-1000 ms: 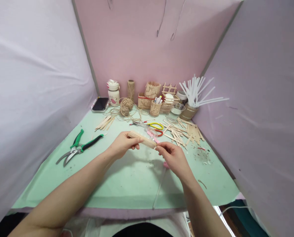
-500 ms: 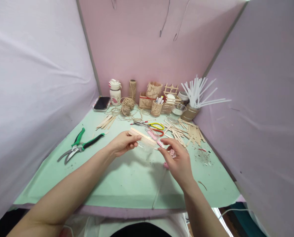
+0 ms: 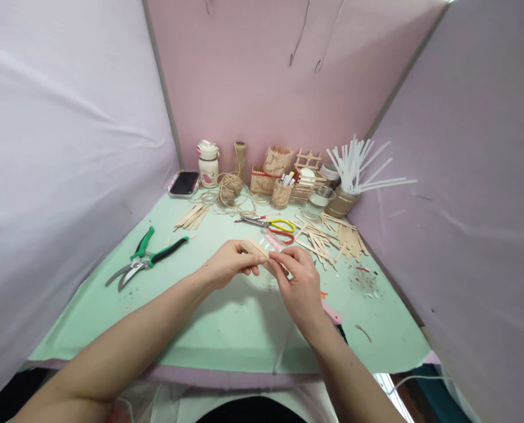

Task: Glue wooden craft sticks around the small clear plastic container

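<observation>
A short strip of pale wooden craft sticks (image 3: pixel 256 247) is held above the table between my two hands. My left hand (image 3: pixel 233 263) pinches its left end between thumb and fingers. At its right end, the thumb and fingertips of my right hand (image 3: pixel 295 276) are closed on the strip and hide that end. Behind the strip lies a pink item with clear plastic (image 3: pixel 274 239). Partly covered by my right wrist is a pink tool (image 3: pixel 332 312) with an orange part and a black end; its kind is unclear.
Green-handled pruning shears (image 3: pixel 145 258) lie at left. Scissors (image 3: pixel 279 226) and loose craft sticks (image 3: pixel 319 238) lie beyond my hands. Along the back stand a bottle (image 3: pixel 208 165), a twine ball (image 3: pixel 229 188), a glass bowl (image 3: pixel 319 200) and a jar of white sticks (image 3: pixel 342 201).
My right hand has moved left and closed on the strip's right end. The pink tool now shows to the right of my right wrist. The view has shifted slightly.
</observation>
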`<state>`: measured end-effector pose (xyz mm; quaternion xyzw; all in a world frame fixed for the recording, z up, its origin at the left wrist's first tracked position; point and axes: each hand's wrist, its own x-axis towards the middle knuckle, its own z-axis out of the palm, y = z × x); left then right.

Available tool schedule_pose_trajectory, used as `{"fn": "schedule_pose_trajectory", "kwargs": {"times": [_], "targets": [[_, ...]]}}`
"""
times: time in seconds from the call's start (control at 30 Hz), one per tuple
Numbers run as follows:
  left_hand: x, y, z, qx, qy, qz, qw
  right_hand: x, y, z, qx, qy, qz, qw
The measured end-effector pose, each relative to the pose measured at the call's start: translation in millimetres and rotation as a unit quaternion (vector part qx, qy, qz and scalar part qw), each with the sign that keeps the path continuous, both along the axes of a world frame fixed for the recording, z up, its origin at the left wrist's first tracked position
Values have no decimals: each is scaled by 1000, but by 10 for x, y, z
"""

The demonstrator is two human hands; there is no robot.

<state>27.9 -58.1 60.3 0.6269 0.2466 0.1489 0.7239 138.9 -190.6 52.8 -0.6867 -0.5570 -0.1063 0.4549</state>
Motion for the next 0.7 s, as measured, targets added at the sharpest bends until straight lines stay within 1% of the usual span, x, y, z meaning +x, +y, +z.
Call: {"fn": "schedule_pose_trajectory", "kwargs": {"times": [0.13,0.3,0.5,0.6,0.7], "targets": [[-1,-9,-8,5,-1,1,1000,-14,-9,-2,6,9,4,1000],[0,-17,2,-9,4,8,1000,-7,-4,-7,10,5,12,1000],[-4,-12,7,-16,0,-3,1000,-1,-15,0,8,-3,28,1000],[-6,-2,-2,-10,-2,-9,1000,21,-26,18,-6,-2,35,999],[0,7,-11,15,2,-15,1000,66,-26,46,-18,14,52,998]]}}
